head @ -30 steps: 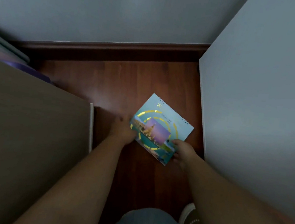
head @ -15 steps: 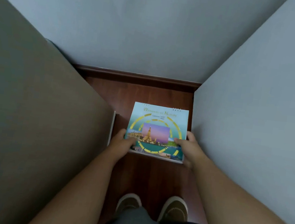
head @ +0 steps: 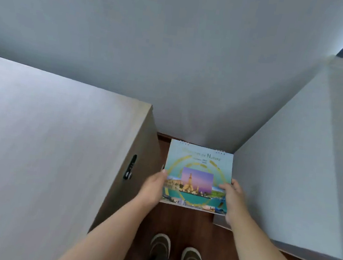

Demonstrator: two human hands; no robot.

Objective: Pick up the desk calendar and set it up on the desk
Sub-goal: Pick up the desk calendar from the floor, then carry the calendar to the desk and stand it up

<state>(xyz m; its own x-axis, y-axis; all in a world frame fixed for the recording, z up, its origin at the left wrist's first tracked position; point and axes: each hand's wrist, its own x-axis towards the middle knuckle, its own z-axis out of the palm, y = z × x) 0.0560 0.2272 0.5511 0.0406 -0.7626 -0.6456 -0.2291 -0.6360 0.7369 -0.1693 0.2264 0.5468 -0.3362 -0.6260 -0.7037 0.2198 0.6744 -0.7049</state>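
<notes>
A room in a home or a small office, by the look of it. Take the plain pale wall [head: 175, 54] as the landmark: straight below it a narrow strip of dark reddish wood-look floor [head: 178, 223], with a dark skirting board [head: 163, 137] where the two meet. Left of the wall's foot, a grey wood-grain desk [head: 45, 146], a small black lock [head: 129, 169] on its side panel. Right of the wall's foot, a pale cabinet [head: 290, 176]. On the floor strip, well below the wall, the person's own shoes [head: 176, 255].
</notes>
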